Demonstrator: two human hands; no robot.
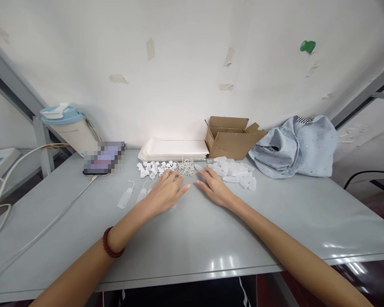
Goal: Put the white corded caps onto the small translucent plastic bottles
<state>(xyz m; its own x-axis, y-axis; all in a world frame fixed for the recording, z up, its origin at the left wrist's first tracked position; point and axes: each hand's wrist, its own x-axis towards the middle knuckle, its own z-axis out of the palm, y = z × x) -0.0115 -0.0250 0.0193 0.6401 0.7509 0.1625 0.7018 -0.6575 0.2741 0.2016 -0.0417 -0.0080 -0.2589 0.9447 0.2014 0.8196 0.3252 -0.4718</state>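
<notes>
Lying palm down on the grey table, my left hand point(167, 192) has its thumb stretched out and its fingers reaching to the edge of a heap of small white caps point(152, 169). Behind its fingertips is a tangle of thin whitish tubes point(186, 166). My right hand point(216, 188) is open too, its fingertips near a small translucent bottle point(198, 167) at the side of a pile of such bottles point(235, 170). To the left, a bottle with a curved thin tube point(125, 198) lies beside similar ones, partly hidden by my left hand.
A stack of white flat sleeves point(176, 148) and an open cardboard box point(232, 144) stand against the wall. A blue cloth bag point(307, 147) lies right. At left are a phone point(104, 158) on a white cable point(57, 219) and a lidded cup point(73, 130).
</notes>
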